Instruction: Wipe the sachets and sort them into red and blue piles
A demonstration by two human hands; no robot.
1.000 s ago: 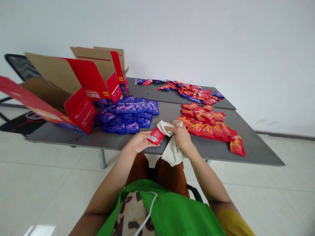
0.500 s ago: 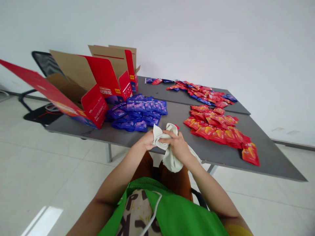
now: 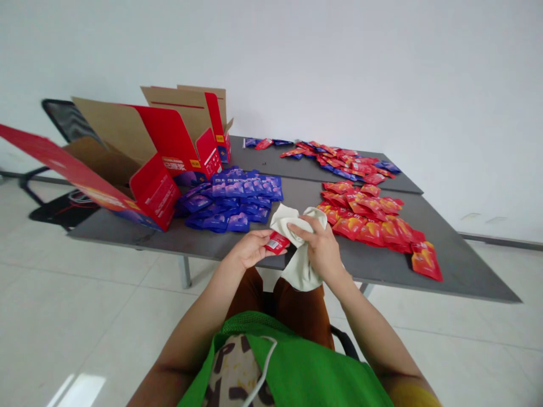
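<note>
One red sachet (image 3: 278,243) is held over the near edge of the grey table (image 3: 458,274), between the blue and red groups. The left hand (image 3: 250,249) has its fingers closed around the left part, thumb above and fingers below; this grip seems to steady the sachet while leaving its barcoded face partly exposed. The right hand (image 3: 324,251) is partly closed, its fingers bent over a bunched off-white cloth (image 3: 302,271), probably to press a folded part against the sachet's far end. The cloth's loose end hangs down towards the lap.

To the left, blue sachets (image 3: 241,198) lie in overlapping rows beside open cardboard cartons (image 3: 159,195). The raised flaps leave the carton mouths accessible. To the right, red sachets with orange artwork (image 3: 365,217) overlap too, a layout that likely saves room and keeps the colours apart; one sachet (image 3: 426,261) sits at the group's near right end. Farther back, a mixed red-and-blue pile (image 3: 348,161) lies loosely, with a few more sachets (image 3: 265,143) to its left. Both sorted groups are nearer the hands, probably for easier reach.
</note>
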